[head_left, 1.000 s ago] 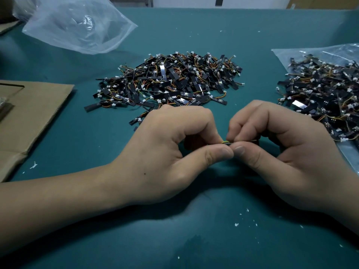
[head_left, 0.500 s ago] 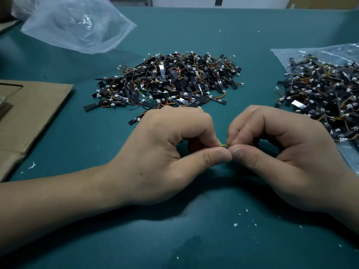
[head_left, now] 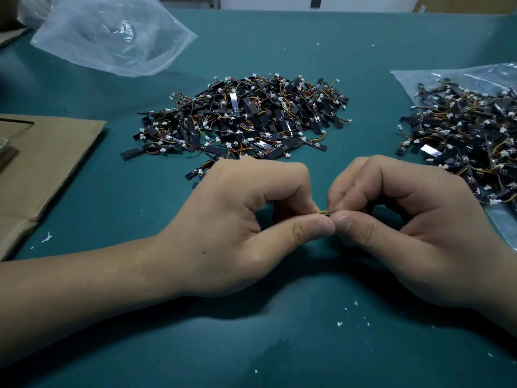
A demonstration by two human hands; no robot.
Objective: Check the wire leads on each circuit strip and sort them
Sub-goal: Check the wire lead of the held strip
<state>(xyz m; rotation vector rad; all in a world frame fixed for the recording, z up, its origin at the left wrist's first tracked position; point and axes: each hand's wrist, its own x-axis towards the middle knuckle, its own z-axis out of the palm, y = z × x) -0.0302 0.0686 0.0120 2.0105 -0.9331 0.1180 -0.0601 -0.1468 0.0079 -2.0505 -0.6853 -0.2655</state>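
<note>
My left hand (head_left: pixel 237 228) and my right hand (head_left: pixel 402 219) meet at the middle of the teal table, thumbs tip to tip. Between them they pinch one small circuit strip (head_left: pixel 324 212); only a bit of its yellow and green wire shows, the rest is hidden by my fingers. A large heap of black circuit strips (head_left: pixel 246 121) with coloured wires and white plugs lies just beyond my left hand. A second heap of strips (head_left: pixel 464 135) lies to the right on a clear plastic bag (head_left: pixel 419 77).
A crumpled clear plastic bag (head_left: pixel 112 37) lies at the back left. Flat brown cardboard (head_left: pixel 42 163) covers the left edge of the table. White crumbs (head_left: pixel 340 324) dot the teal mat (head_left: pixel 279 345) near me.
Both hands stay pinched together on the strip. My thumbs have drawn slightly closer and the hands have shifted only a little; the heaps are as before.
</note>
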